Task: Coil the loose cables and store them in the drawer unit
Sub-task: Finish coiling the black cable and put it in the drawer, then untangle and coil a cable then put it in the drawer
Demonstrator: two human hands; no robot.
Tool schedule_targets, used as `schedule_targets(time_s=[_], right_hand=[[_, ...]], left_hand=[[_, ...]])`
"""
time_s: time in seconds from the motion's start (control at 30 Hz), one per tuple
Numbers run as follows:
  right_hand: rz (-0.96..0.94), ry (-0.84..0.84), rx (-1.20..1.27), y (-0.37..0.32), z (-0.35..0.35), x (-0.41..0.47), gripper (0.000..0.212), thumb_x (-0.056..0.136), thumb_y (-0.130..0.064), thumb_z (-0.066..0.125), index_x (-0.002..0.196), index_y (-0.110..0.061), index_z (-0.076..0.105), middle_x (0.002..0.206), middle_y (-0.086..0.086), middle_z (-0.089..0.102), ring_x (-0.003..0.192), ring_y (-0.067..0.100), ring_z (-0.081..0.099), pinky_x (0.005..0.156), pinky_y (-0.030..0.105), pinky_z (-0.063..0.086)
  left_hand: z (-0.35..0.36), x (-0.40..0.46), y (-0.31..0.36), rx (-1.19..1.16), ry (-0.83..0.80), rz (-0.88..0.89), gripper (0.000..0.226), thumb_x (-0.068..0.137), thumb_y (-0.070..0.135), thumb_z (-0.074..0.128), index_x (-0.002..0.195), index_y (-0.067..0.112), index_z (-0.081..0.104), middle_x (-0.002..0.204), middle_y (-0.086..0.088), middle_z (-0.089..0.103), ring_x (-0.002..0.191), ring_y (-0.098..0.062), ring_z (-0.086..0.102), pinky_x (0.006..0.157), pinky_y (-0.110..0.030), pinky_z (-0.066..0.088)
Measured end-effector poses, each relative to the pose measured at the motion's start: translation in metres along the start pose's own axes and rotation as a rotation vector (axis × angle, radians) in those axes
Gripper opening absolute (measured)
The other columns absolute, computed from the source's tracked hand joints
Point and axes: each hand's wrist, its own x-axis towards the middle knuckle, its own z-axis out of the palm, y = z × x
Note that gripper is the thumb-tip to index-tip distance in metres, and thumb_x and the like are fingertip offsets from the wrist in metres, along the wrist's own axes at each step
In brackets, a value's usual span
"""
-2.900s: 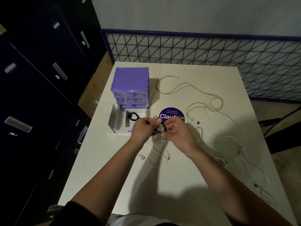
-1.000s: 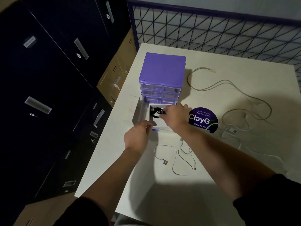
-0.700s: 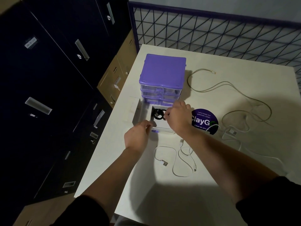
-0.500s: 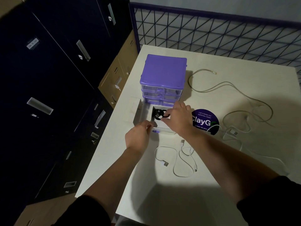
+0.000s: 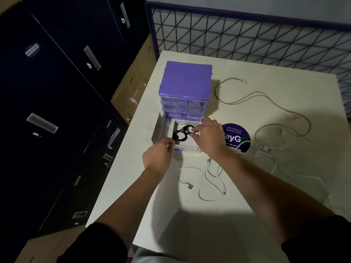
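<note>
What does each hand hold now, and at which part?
The right hand pinches the coiled black cable at its right loop, inside the open drawer. The left hand grips the drawer's front left corner.

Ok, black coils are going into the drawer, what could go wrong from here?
1. The right hand holds the black coils over the open drawer; let go loosely, they may spring open and foul its closing.
2. The left hand holds only the drawer's front corner; it could skew.
3. White cables near the forearm might get dragged.
</note>
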Motion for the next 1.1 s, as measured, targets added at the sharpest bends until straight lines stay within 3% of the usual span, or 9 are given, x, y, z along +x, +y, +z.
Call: schedule_targets(time_s=[0.2, 0.37, 0.5, 0.6, 0.7, 0.8, 0.9, 1.03, 1.1], right_hand=[[0.135, 0.078, 0.347, 0.018, -0.014, -0.032, 0.012, 0.089, -0.029, 0.063, 0.091, -0.021, 0.072, 0.092, 0.001, 0.059, 0.096, 0.022, 0.052, 0.082, 0.036, 0.045], [0.222, 0.016, 0.358, 0.037, -0.021, -0.071, 0.014, 0.091, -0.032, 0.058, 0.092, -0.023, 0.07, 0.092, -0.006, 0.059, 0.095, 0.015, 0.053, 0.077, 0.029, 0.043], [0.052, 0.022, 0.234, 0.053, -0.01, -0.105, 0.024, 0.087, -0.013, 0.056, 0.094, -0.029, 0.072, 0.091, -0.006, 0.061, 0.092, 0.022, 0.056, 0.083, 0.038, 0.047], [-0.037, 0.01, 0.161, 0.064, -0.004, -0.123, 0.037, 0.078, -0.004, 0.055, 0.097, -0.029, 0.073, 0.099, -0.005, 0.057, 0.097, 0.024, 0.052, 0.088, 0.039, 0.046], [0.012, 0.034, 0.248, 0.063, -0.007, -0.136, 0.034, 0.083, 0.0, 0.054, 0.103, -0.021, 0.073, 0.105, 0.0, 0.059, 0.102, 0.02, 0.052, 0.093, 0.02, 0.035], [0.143, 0.011, 0.371, 0.061, -0.016, -0.146, 0.033, 0.088, 0.003, 0.049, 0.101, -0.015, 0.073, 0.107, 0.0, 0.061, 0.104, 0.015, 0.052, 0.081, 0.004, 0.024], [0.137, -0.05, 0.345, 0.066, -0.019, -0.157, 0.035, 0.083, 0.006, 0.053, 0.097, -0.019, 0.074, 0.106, -0.007, 0.06, 0.1, 0.009, 0.052, 0.08, 0.002, 0.025], [0.184, -0.023, 0.437, 0.078, -0.022, -0.16, 0.014, 0.084, -0.013, 0.069, 0.092, -0.022, 0.076, 0.094, -0.006, 0.067, 0.09, 0.012, 0.062, 0.084, 0.017, 0.044], [0.222, 0.003, 0.579, 0.082, -0.031, -0.161, 0.014, 0.084, -0.013, 0.07, 0.095, -0.018, 0.077, 0.089, -0.004, 0.071, 0.085, 0.009, 0.062, 0.08, 0.006, 0.04]], left_hand=[[-0.002, -0.006, 0.003, -0.056, 0.021, 0.009, 0.021, 0.099, 0.041, 0.046, 0.111, 0.038, 0.062, 0.122, 0.012, 0.057, 0.089, -0.017, 0.064, 0.065, -0.025, 0.036], [0.002, -0.018, 0.012, -0.08, 0.063, 0.052, 0.022, 0.098, 0.041, 0.046, 0.109, 0.034, 0.063, 0.119, 0.009, 0.052, 0.087, -0.018, 0.063, 0.064, -0.028, 0.044], [0.012, -0.04, 0.026, -0.138, 0.051, 0.199, 0.016, 0.096, 0.037, 0.051, 0.103, 0.034, 0.064, 0.109, 0.013, 0.056, 0.086, -0.013, 0.061, 0.063, -0.028, 0.046], [0.031, -0.059, 0.031, -0.098, -0.08, 0.274, 0.015, 0.095, 0.034, 0.05, 0.101, 0.03, 0.063, 0.103, 0.01, 0.06, 0.093, -0.013, 0.06, 0.071, -0.031, 0.05], [0.049, -0.074, 0.032, -0.048, -0.228, 0.351, 0.02, 0.093, 0.033, 0.046, 0.106, 0.027, 0.059, 0.097, 0.005, 0.057, 0.096, -0.019, 0.058, 0.071, -0.034, 0.051], [0.061, -0.089, 0.039, -0.06, -0.36, 0.485, 0.035, 0.084, 0.042, 0.045, 0.116, 0.03, 0.052, 0.106, 0.006, 0.054, 0.099, -0.015, 0.054, 0.069, -0.029, 0.05], [0.071, -0.099, 0.051, 0.055, -0.342, 0.538, 0.04, 0.085, 0.047, 0.058, 0.121, 0.03, 0.051, 0.112, 0.007, 0.051, 0.104, -0.013, 0.05, 0.069, -0.026, 0.049], [0.063, -0.102, 0.064, 0.028, -0.249, 0.388, 0.036, 0.094, 0.05, 0.047, 0.117, 0.022, 0.052, 0.107, 0.002, 0.052, 0.104, -0.018, 0.052, 0.073, -0.033, 0.051], [0.053, -0.099, 0.069, 0.039, -0.215, 0.429, 0.039, 0.093, 0.049, 0.042, 0.116, 0.02, 0.055, 0.107, 0.001, 0.052, 0.104, -0.018, 0.051, 0.071, -0.032, 0.049]])
